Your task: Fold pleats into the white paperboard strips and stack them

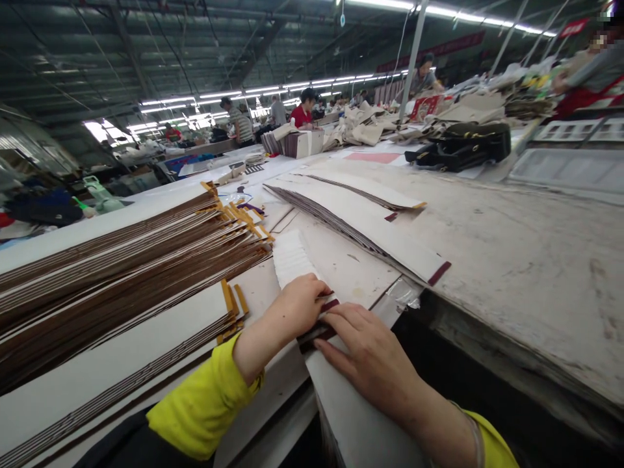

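Note:
My left hand (303, 304) is closed, its thumb and fingers pinched at a narrow maroon strip (331, 304). What else lies between those fingertips is hidden. Just to the right, my right hand (368, 348) lies over the near end of a long white panel (361, 416), fingers stretched out and thumb apart. That panel tops a stack running down toward my body. A dark brown band shows between the two hands. Beyond my left hand lies a white rippled stack of strips (292, 257) on the table.
Long white panels with mustard-yellow ends (229, 299) lie in layered stacks on the left. Fanned white panels (361, 221) with maroon ends rest ahead. A dark gap (439, 364) opens beside the worn tabletop (526, 260). Black bags (463, 146) and several people are farther back.

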Motion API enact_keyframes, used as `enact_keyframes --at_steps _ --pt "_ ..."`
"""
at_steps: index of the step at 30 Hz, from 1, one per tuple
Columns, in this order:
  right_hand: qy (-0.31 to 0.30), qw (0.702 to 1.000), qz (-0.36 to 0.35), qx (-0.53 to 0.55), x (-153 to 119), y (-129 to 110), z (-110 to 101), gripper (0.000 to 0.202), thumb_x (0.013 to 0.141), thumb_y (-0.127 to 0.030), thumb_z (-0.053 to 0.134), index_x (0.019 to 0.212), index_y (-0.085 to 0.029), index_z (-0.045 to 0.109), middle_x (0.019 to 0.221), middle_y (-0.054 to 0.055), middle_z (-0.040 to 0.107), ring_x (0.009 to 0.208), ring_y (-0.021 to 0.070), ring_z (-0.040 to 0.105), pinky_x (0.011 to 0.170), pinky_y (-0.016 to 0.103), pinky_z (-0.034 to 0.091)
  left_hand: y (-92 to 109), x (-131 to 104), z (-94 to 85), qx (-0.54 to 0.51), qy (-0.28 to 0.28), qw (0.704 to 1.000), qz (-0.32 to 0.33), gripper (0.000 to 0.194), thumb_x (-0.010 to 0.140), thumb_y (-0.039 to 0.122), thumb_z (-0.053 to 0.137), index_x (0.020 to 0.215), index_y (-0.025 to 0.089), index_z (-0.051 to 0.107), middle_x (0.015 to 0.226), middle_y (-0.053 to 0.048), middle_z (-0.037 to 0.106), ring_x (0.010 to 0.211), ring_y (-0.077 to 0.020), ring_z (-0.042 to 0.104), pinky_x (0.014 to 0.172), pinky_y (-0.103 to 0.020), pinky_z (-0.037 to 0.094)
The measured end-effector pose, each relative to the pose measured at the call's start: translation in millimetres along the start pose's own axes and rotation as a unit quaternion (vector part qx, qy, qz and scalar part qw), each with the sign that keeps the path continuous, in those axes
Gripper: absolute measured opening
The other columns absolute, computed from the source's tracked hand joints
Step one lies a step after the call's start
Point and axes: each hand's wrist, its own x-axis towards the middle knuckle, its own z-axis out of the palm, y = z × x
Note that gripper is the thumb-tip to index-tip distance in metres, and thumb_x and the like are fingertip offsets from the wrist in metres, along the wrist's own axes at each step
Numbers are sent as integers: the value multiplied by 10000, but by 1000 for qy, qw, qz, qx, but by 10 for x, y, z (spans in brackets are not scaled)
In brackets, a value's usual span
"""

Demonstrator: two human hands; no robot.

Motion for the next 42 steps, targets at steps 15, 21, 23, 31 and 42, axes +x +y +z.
enact_keyframes --at_steps 15,21,23,31,42 --pt "-64 994 12 88 225 347 114 634 771 -232 475 1344 -121 229 1255 171 471 1161 238 448 954 443 386 -72 -136 135 -31 52 998 14 241 827 181 421 961 204 621 904 -50 571 880 -186 511 805 -316 431" --pt "-91 995 12 40 272 363 137 499 800 -214 422 1274 -69 366 1169 168 539 1084 229 501 935 433 398 -166 -372 42 -59 63 996 -16 269 799 339 534 1022 206 605 945 -58 572 930 -207 503 836 -345 411" --pt "-99 995 -3 25 287 331 108 444 805 -191 422 1235 -81 426 1139 149 557 1065 222 507 930 417 402 -212 -463 16 -79 75 993 -34 289 767 346 581 1012 193 600 956 -56 573 942 -206 503 846 -339 407" --pt "-145 988 -51 14 444 215 60 287 812 -147 460 1082 -109 551 1062 115 577 1016 211 495 910 380 399 -339 -534 99 -152 92 983 -52 267 734 315 620 952 162 592 939 -53 582 925 -195 515 827 -331 417" --pt "-172 981 -82 -34 438 160 107 160 843 -149 430 856 -155 589 833 63 556 857 195 492 786 339 413 -263 -641 121 -88 84 992 -15 187 843 318 481 936 189 580 971 -45 549 944 -191 500 831 -337 411"
